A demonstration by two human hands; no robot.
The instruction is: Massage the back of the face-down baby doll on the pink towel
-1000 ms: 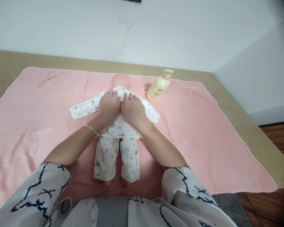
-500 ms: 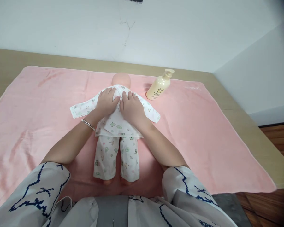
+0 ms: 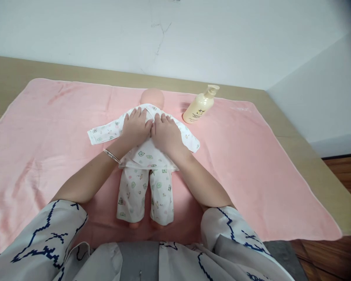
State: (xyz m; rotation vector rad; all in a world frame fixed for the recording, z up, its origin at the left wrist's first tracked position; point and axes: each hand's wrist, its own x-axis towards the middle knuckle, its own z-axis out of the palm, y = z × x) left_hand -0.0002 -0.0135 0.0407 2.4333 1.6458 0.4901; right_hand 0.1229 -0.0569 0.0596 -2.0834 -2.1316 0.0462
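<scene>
A baby doll (image 3: 152,97) lies on a pink mat, its bald head away from me and its feet toward me. It wears a white printed top (image 3: 148,158) and matching trousers (image 3: 133,195). My left hand (image 3: 136,127) rests flat on the left of the doll's chest, fingers extended. Beside it, my right hand (image 3: 166,132) lies flat on the right of the chest. The two thumbs meet near the middle. Both hands hide part of the top's front. Neither hand grips anything.
The pink mat (image 3: 242,168) covers much of a light wooden table (image 3: 298,152). A cream pump bottle (image 3: 199,107) stands on the mat, right of the doll's head. Behind the table rises a white wall (image 3: 90,35). Brown wooden flooring (image 3: 330,257) shows at lower right.
My hands stay on the doll's chest and have drawn slightly closer, with the thumbs now touching or nearly so. The whole view has shifted a little.
</scene>
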